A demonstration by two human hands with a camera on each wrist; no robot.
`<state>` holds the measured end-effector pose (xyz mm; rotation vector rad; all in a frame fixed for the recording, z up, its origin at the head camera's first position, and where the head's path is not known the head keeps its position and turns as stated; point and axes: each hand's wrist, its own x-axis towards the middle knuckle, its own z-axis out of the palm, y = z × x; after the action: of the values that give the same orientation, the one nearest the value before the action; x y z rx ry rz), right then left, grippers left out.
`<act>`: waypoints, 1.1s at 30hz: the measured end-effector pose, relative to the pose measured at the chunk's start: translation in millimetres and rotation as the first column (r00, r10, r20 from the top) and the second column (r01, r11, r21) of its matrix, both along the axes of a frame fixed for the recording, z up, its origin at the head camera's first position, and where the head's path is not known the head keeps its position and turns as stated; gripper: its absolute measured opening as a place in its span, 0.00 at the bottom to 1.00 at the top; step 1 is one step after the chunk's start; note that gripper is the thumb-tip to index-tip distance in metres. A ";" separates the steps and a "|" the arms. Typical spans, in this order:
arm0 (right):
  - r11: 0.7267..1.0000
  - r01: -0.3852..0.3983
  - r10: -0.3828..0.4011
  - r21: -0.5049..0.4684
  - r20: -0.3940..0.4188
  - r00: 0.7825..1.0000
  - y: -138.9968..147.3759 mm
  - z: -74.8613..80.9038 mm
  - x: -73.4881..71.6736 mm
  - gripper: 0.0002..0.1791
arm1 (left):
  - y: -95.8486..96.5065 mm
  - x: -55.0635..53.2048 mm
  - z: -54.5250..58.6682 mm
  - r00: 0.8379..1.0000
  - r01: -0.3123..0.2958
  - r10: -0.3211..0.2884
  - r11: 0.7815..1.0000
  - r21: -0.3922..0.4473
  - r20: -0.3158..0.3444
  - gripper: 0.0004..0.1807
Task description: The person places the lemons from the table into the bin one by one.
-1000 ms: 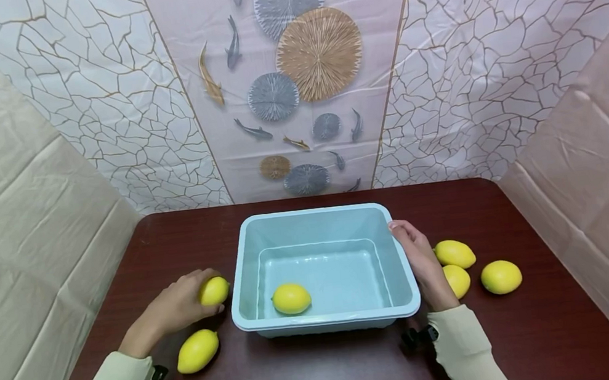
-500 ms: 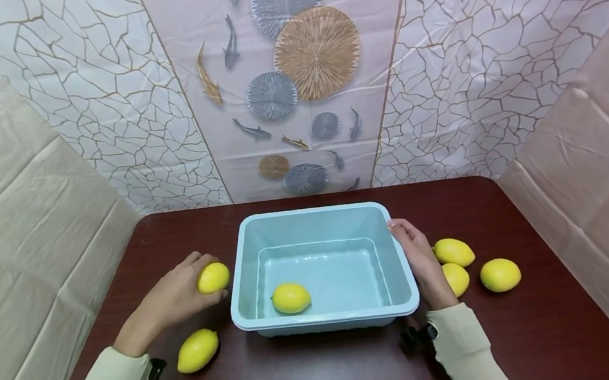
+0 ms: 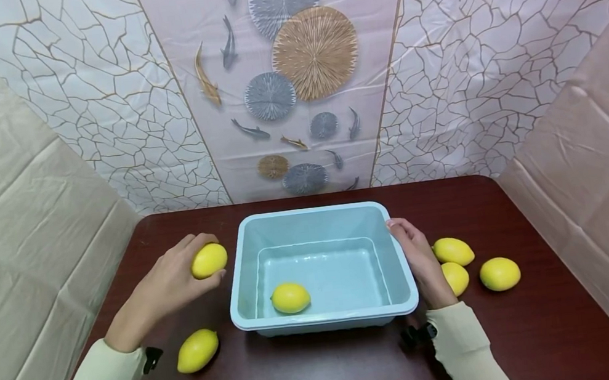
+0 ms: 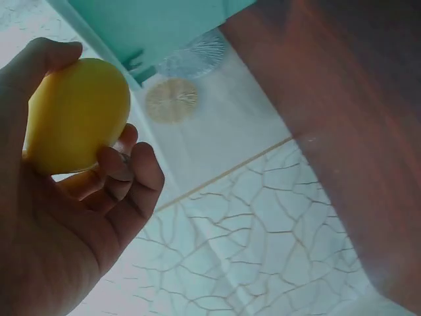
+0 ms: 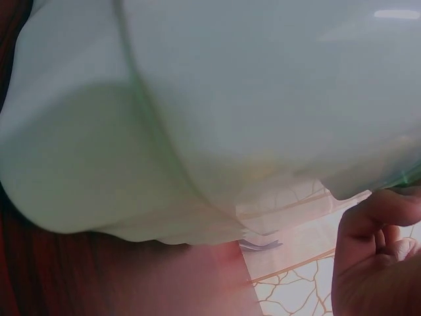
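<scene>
My left hand (image 3: 172, 284) grips a yellow lemon (image 3: 209, 260) between thumb and fingers, left of the light blue plastic basin (image 3: 326, 318). In the left wrist view this lemon (image 4: 82, 115) is held clear of the table, its far side covered by the palm. One lemon (image 3: 290, 298) lies inside the basin near its front wall. My right hand (image 3: 422, 258) holds the basin's right rim, thumb over the edge. The right wrist view has the basin's outer wall (image 5: 197, 131) filling most of it, with the right hand (image 5: 378, 257) at the lower right.
Another lemon (image 3: 197, 351) lies on the dark red table (image 3: 323, 367) below my left hand. To the right of my right hand are a lemon (image 3: 453, 252), a partly hidden lemon (image 3: 455, 278) and a third lemon (image 3: 500, 274). Patterned cloth walls (image 3: 437, 77) enclose the table.
My left hand has lifted the lemon from the table left of the basin, moving up and away from me. The right hand has stayed on the rim.
</scene>
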<state>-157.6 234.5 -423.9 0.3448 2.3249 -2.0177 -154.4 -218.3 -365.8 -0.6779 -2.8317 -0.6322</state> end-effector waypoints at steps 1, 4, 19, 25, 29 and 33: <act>1.000 -0.003 0.003 -0.002 0.005 1.000 -0.1 0.0 0.3 0.27 | 1.6 0.6 2.1 1.000 0.007 -0.006 1.000 0.006 -0.014 0.28; 1.000 -0.018 0.018 -0.009 0.021 1.000 0.3 -0.6 1.1 0.29 | 6.2 2.6 8.2 0.998 0.024 -0.023 0.999 0.021 -0.053 0.28; 1.000 -0.025 0.025 0.003 0.032 0.999 1.0 -1.2 1.4 0.31 | 26.8 6.6 31.9 0.994 0.050 -0.048 0.999 0.021 -0.100 0.26; 1.000 -0.026 0.027 -0.013 0.031 0.999 1.2 -1.0 2.3 0.31 | 33.0 6.2 37.8 0.995 0.068 -0.067 0.998 0.003 -0.078 0.26; 0.999 -0.030 0.031 -0.023 0.032 0.999 1.0 -1.5 2.6 0.31 | 37.1 6.5 40.4 0.997 0.065 -0.065 0.998 0.006 -0.049 0.27; 0.999 -0.030 0.030 -0.029 0.032 0.999 1.1 -2.2 3.4 0.32 | 41.5 6.9 42.0 0.998 0.055 -0.055 0.998 0.008 -0.039 0.29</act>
<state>-154.2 235.6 -426.1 0.3364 2.2668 -2.0139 -147.5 -176.8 -323.8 -0.7604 -2.7816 -0.6339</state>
